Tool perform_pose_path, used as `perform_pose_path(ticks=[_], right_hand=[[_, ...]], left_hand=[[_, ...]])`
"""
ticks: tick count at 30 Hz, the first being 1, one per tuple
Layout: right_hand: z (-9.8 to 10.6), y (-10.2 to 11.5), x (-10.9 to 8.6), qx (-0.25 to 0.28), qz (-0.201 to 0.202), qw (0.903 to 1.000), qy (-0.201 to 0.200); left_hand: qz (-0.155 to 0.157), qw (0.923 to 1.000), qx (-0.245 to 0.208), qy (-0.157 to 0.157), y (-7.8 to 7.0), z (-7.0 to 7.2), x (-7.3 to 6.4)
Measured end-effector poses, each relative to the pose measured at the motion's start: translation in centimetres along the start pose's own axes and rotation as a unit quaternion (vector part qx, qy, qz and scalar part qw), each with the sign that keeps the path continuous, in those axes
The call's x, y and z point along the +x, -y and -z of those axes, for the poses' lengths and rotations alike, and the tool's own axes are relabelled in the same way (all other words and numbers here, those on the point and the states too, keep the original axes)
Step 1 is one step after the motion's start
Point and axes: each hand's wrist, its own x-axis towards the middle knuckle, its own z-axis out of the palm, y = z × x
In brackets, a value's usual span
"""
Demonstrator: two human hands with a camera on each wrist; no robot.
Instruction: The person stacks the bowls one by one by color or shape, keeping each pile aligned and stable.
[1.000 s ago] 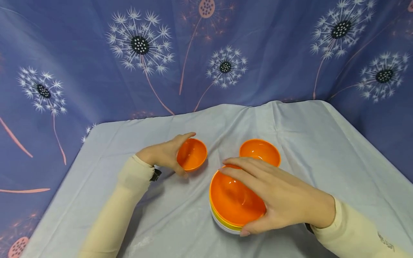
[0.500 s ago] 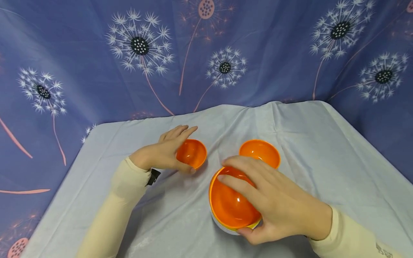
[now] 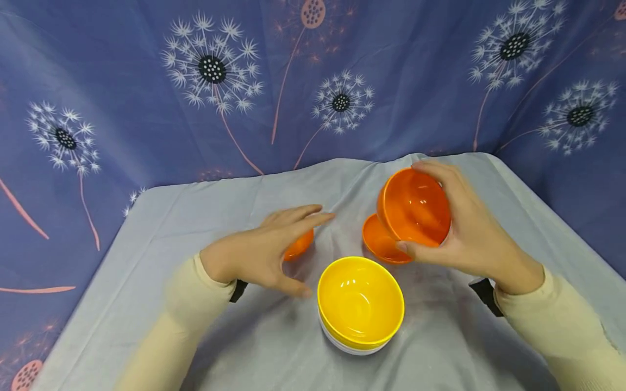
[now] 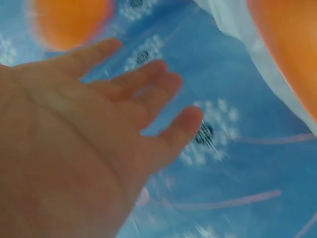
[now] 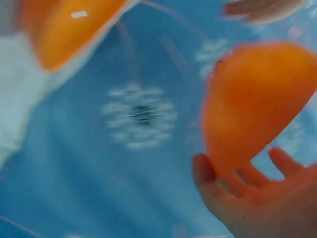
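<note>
My right hand (image 3: 481, 241) grips an orange bowl (image 3: 418, 209) by its rim, thumb in front and fingers at the back. That bowl is raised and tilted, partly covering a second orange bowl (image 3: 383, 247) on the cloth. The held bowl (image 5: 257, 104) also shows, blurred, in the right wrist view. A yellow bowl (image 3: 361, 301) sits nested in a white bowl (image 3: 349, 347) at the front middle. My left hand (image 3: 261, 252) hovers with fingers spread, holding nothing, its palm (image 4: 74, 144) visible in the left wrist view. Behind it, a smaller orange bowl (image 3: 299, 247) is mostly hidden.
A pale grey cloth (image 3: 205, 217) with wrinkles covers the table. Blue fabric (image 3: 406, 70) printed with dandelions hangs behind and at both sides. The table's left and right edges slope away toward the back.
My right hand has lifted the orange bowl off the stack and carried it back and right, uncovering the yellow bowl. The left hand has left the small orange bowl, moving right.
</note>
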Motion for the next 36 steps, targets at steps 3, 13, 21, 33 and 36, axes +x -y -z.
perform_pose_path(ticks=[3,13,21,33,36], right_hand=[[-0.1,-2.7,-0.4,-0.046,-0.111,0.9886,0.09],[-2.7,-6.3,-1.3,-0.06,-0.139,0.9563,0.25],[-1.0,-4.5,-0.8,-0.04,-0.154,0.9581,0.238],[-1.5,1.0,-1.4,-0.034,-0.001,0.9676,0.25],[-2.5,2.4,-2.2,-0.052,0.053,0.959,0.274]], left_hand=[[-0.06,0.998,0.002,0.021,-1.6,-1.3,0.4],[-0.169,0.9733,0.144,-0.058,-4.1,-5.3,2.0],[-0.203,0.9716,0.086,-0.086,-3.8,-4.9,2.5],[-0.018,0.9843,0.014,-0.175,5.1,1.7,0.5],[0.056,0.9909,0.005,-0.122,7.3,1.4,0.7]])
